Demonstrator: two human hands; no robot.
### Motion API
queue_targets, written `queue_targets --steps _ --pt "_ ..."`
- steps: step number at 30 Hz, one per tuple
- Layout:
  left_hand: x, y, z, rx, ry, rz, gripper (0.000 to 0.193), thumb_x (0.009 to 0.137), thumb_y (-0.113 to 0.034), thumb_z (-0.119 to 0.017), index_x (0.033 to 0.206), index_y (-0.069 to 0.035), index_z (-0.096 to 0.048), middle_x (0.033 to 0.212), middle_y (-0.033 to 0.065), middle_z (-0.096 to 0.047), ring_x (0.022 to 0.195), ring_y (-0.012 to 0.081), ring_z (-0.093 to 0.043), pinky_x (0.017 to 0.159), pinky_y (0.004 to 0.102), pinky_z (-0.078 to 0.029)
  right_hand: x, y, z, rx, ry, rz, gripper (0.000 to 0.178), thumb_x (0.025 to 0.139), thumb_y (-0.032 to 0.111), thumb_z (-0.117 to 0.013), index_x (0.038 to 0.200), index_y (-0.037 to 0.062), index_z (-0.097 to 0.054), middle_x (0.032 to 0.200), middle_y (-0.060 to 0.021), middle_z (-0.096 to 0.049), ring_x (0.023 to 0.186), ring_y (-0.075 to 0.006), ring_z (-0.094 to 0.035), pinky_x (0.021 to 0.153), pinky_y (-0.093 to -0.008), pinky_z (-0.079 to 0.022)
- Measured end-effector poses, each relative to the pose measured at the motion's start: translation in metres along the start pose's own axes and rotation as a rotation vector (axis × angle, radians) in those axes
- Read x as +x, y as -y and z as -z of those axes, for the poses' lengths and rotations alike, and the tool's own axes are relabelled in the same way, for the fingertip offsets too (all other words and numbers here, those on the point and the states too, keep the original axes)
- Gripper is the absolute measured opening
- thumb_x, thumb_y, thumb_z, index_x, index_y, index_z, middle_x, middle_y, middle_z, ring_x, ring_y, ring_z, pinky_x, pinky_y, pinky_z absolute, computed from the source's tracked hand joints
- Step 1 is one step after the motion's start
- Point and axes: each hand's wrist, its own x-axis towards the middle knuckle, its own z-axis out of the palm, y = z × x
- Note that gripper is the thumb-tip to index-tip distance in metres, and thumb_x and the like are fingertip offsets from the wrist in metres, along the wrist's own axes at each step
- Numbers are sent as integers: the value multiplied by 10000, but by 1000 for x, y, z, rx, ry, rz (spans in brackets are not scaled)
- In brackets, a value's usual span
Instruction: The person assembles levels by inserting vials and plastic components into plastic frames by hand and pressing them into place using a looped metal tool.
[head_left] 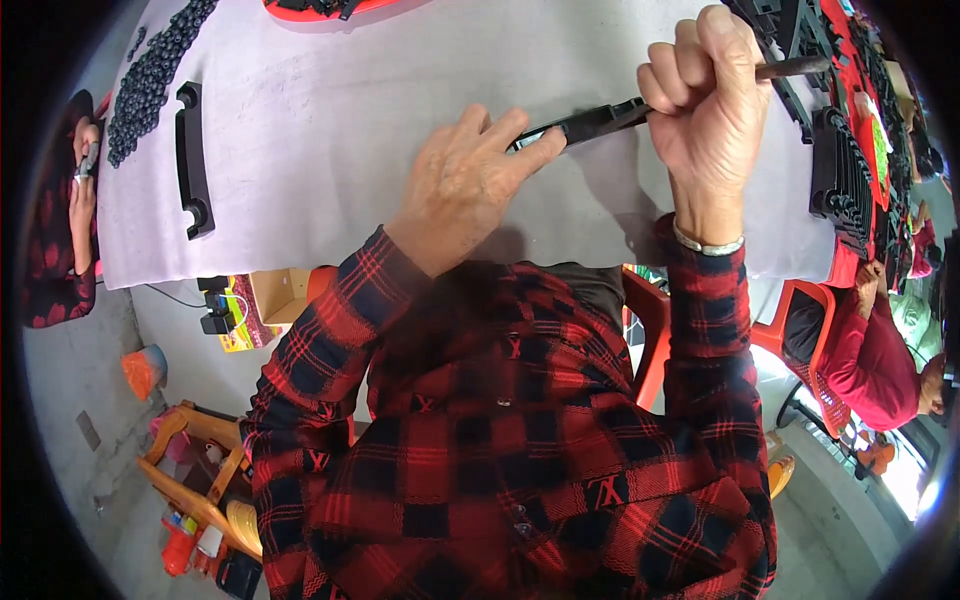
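My left hand (465,185) is over the middle of the table, fingers bent and pressing on one end of a long black plastic bar (590,124). That bar slants up to the right. My right hand (708,105) makes a fist around a dark rod-like tool (797,67), whose end sticks out to the right of the fist. The tool's other side meets the bar near my fist; where exactly they touch is hidden. Farther left, another black bar with rounded ends (193,160) lies by itself on the pale table cover (330,140).
Many small black round pieces (160,80) are heaped at the far left. A red tray (350,10) with black parts sits at the far edge. Stacked black bars (842,180) line the right side. Other people sit at left and right; a red chair (815,350) stands at right.
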Motion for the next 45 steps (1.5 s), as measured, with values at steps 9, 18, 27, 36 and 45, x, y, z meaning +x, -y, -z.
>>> queue_targets --steps 9,18,27,36,45 --pt "0 0 -2 16 -16 -7 323 895 -179 -692 1217 -201 -702 901 23 -495 793 229 -504 649 366 -458 -6 -30 1 196 16 -31 511 1050 451 -546 720 173 -272 629 51 -157 557 -96 -124 501 -290 -133" --pt "2 0 -1 35 -25 -2 311 878 -169 -706 1188 -200 -710 888 19 -487 776 219 -501 644 357 -466 -5 -32 -5 298 130 -5 434 1084 450 -477 777 157 -382 589 52 -254 473 -73 -204 443 -249 -199" --pt "2 -1 1 20 -11 -10 360 837 -116 -722 1191 -182 -706 886 25 -496 780 230 -511 641 362 -477 -3 -34 -3 299 103 -98 443 1100 452 -427 776 155 -378 589 50 -249 463 -79 -182 431 -251 -190" --pt "4 0 -3 77 -14 -35 394 793 -63 -620 1147 -207 -713 938 -21 -561 775 190 -536 603 322 -481 2 -35 4 362 123 -126 485 1109 484 -364 747 162 -375 574 53 -234 461 -76 -169 422 -249 -169" --pt "7 -1 0 67 -10 -34 382 806 -62 -615 1154 -189 -706 899 -6 -531 776 196 -532 606 328 -477 3 -32 7 417 111 -135 511 1113 488 -338 723 158 -359 564 57 -249 453 -73 -170 415 -245 -164"
